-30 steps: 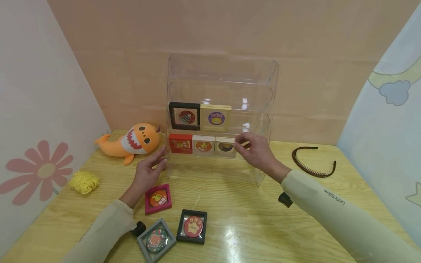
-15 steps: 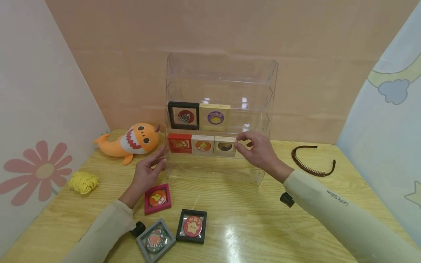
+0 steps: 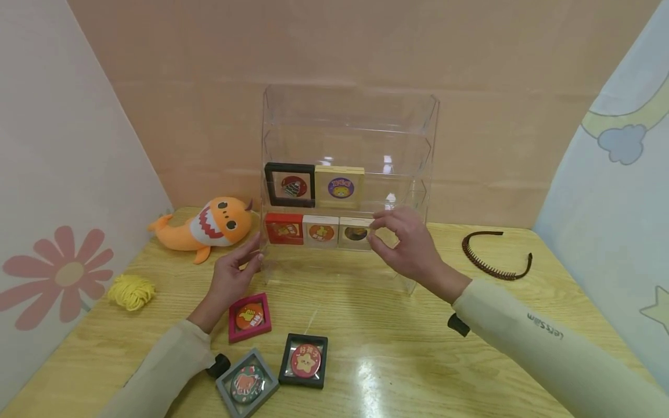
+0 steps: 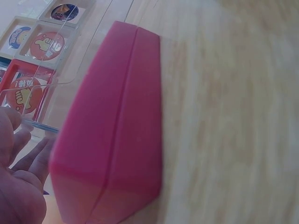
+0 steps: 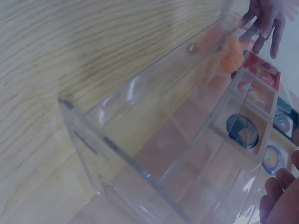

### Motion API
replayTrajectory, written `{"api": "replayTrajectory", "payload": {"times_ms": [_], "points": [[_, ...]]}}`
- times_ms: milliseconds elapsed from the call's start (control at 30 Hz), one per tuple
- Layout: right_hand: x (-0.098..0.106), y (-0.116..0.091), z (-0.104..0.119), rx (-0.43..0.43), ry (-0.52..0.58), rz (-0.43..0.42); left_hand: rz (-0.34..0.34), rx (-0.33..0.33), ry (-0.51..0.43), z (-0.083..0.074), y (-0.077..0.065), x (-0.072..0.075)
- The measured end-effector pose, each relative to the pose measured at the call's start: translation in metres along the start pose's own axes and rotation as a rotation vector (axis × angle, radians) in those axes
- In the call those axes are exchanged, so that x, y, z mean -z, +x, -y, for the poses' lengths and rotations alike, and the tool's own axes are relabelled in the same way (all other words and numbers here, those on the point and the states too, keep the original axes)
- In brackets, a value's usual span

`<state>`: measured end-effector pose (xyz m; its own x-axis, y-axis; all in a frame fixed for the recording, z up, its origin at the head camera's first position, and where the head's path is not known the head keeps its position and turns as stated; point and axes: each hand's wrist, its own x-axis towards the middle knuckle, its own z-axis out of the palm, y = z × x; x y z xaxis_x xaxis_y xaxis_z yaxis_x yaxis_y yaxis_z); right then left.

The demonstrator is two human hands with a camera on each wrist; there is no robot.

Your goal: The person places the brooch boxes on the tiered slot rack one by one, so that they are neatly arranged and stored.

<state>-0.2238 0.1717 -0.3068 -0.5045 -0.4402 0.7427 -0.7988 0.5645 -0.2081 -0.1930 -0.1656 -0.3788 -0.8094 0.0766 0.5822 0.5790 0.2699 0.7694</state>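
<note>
A clear acrylic tiered rack (image 3: 350, 125) stands on the table. Its lower tier holds a red frame (image 3: 284, 229), a white frame (image 3: 321, 231) and a cream frame (image 3: 347, 222). Higher up sit a black frame (image 3: 290, 202) and a pale yellow frame (image 3: 339, 170), each showing a round badge. My left hand (image 3: 233, 275) touches the rack's left side with thumb and fingertips. My right hand (image 3: 410, 247) is at the cream frame's right edge, thumb and index fingertips bent toward it and apart. In the right wrist view, the right fingers (image 5: 280, 186) are near the pale yellow frame.
Before the rack lie a magenta frame (image 3: 250, 333), a grey frame (image 3: 226, 386) and another black frame (image 3: 304, 381). An orange plush shark (image 3: 175, 233) and yellow yarn (image 3: 132, 291) lie at left. A brown headband (image 3: 489, 269) rests at right.
My right hand shifts slightly away from the cream frame, then back over its right edge. The left hand stays at the rack's side.
</note>
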Motion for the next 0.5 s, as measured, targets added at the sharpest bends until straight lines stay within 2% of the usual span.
{"api": "replayTrajectory", "payload": {"times_ms": [167,500], "points": [[-0.003,-0.003,0.016,0.033,0.034,0.014,0.001,0.002,-0.001,0.0,0.0,0.0],[-0.014,-0.015,0.048,0.086,0.099,0.134,0.003,-0.018,-0.011,0.001,0.0,0.0]]}}
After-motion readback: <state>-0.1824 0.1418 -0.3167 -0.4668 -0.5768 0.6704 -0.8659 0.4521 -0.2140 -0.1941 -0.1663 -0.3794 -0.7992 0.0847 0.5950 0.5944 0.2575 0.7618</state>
